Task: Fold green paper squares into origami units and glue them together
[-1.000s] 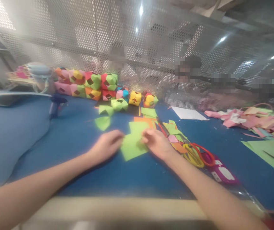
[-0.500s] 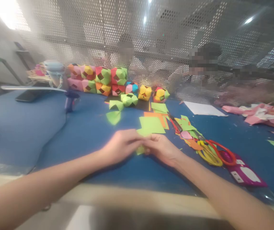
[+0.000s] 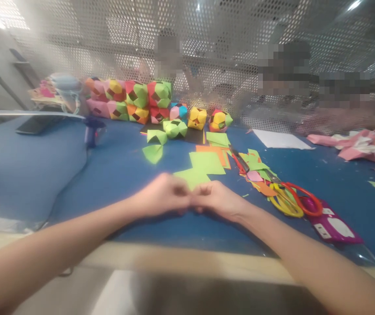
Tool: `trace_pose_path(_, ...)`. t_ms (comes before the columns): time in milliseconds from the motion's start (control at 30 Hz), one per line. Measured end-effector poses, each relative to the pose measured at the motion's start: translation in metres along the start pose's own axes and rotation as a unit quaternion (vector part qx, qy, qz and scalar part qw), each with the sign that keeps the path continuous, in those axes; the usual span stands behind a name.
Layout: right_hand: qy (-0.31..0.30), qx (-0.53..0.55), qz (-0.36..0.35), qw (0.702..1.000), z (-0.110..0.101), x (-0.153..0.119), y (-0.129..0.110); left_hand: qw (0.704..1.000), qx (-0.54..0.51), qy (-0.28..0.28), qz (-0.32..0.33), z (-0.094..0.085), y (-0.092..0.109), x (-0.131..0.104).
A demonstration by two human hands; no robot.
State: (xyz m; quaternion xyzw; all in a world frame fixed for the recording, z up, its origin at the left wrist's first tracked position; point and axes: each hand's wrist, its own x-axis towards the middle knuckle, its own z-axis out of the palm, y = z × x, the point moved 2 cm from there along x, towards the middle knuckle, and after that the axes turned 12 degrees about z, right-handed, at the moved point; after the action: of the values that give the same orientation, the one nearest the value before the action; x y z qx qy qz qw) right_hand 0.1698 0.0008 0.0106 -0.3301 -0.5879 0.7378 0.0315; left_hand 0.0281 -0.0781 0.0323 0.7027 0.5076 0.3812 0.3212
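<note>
Over the near middle of the blue table (image 3: pixel 115 175), my left hand (image 3: pixel 161 196) and my right hand (image 3: pixel 218 199) meet at the fingertips. Both pinch the near edge of a light green paper sheet (image 3: pixel 192 177), which shows beyond the fingers; its held edge is hidden. Just past it lie a square green sheet (image 3: pixel 207 162) and orange sheets (image 3: pixel 207 150). To the left beyond my hands are a curved green paper piece (image 3: pixel 153 153), a folded green piece (image 3: pixel 156 137) and a green folded paper ball (image 3: pixel 175 128).
Scissors with yellow handles (image 3: pixel 286 204) and scissors with red handles (image 3: pixel 305 205) lie at right among paper scraps (image 3: pixel 256 165), beside a purple packet (image 3: pixel 340 227). Stacked paper balls (image 3: pixel 138 94) line the back. A blue glue gun (image 3: pixel 91 131) stands at left. People sit behind the perforated panel.
The green sheet between my hands has turned or unfolded, and its wider part now shows beyond my fingers. My fingertips have drawn slightly nearer. The view has tilted slightly downward.
</note>
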Motion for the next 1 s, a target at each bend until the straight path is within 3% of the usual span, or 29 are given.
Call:
trace_pose_path(133,-0.029,0.028,0.019,0.999,0.001,0.0,0.0,0.998,-0.045,-0.031,0.009,-0.005,0.0,0.002)
trace_pose_path(333,-0.089,0.072,0.032,0.993,0.003,-0.004,0.0,0.996,-0.074,-0.029,0.03,-0.007,0.007,0.001)
trace_pose_path(667,-0.103,-0.003,0.032,0.994,0.003,-0.005,0.001,0.992,-0.076,-0.1,0.007,0.003,-0.003,-0.001)
trace_pose_path(867,-0.089,-0.016,0.043,0.995,-0.002,-0.002,0.001,0.991,-0.078,-0.104,0.018,0.006,-0.003,-0.002)
trace_pose_path(1000,-0.124,-0.021,0.032,0.991,-0.001,-0.004,-0.003,0.988,-0.12,-0.096,-0.01,0.005,-0.003,-0.001)
